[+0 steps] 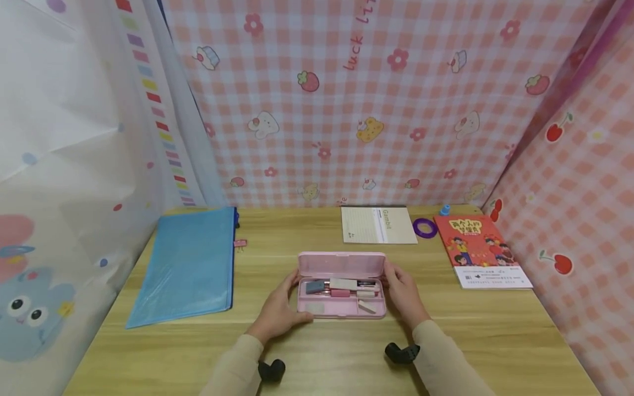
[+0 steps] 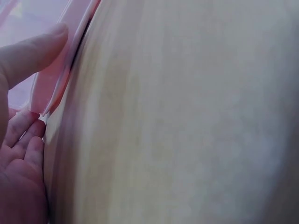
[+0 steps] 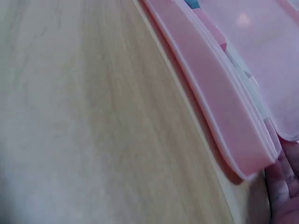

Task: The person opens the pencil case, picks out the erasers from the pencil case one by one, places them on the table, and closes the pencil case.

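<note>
A pink pencil case (image 1: 342, 314) lies on the table with its lid (image 1: 342, 265) raised at the back. Inside are a blue-grey eraser (image 1: 315, 287), a white block (image 1: 343, 284), a pink piece (image 1: 340, 293), pens and small white pieces. My left hand (image 1: 279, 311) holds the case's left end. Its thumb (image 2: 39, 51) presses the front wall and its fingers lie around the corner. My right hand (image 1: 406, 294) rests at the right end, with extended fingers (image 3: 280, 184) touching the case beside the lid. The right thumb is hidden in the right wrist view.
A blue zip folder (image 1: 190, 269) with a pink tag lies left. Behind the case are a notebook (image 1: 366, 225) and a purple tape roll (image 1: 425, 227). At the right lie a red book (image 1: 475, 242) and a small blue bottle (image 1: 444, 210). Patterned curtains border the table.
</note>
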Motion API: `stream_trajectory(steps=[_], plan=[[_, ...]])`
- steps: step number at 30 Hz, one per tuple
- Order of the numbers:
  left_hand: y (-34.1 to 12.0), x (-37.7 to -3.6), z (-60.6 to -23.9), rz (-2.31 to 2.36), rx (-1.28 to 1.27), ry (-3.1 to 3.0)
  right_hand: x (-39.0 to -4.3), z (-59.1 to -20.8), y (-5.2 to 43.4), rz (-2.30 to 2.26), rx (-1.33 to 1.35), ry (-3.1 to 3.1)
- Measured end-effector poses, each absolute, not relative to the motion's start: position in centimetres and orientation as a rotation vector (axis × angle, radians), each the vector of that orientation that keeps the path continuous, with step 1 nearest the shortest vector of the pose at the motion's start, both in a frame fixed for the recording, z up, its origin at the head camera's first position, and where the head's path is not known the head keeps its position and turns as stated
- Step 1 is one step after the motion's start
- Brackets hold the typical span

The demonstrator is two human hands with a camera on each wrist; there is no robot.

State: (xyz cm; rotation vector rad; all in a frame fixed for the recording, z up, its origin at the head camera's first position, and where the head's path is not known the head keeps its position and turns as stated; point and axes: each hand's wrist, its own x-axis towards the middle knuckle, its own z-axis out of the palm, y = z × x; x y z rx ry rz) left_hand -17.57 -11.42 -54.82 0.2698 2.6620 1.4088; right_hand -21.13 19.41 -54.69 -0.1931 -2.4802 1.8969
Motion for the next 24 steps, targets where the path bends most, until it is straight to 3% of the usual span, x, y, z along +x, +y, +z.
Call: stream_trajectory(steps=[24], plan=[[-11.33,-17.56,-54.70,1.378,0.301,2.667,-22.16,-55.59,19.39,1.756,-0.208,-2.436]])
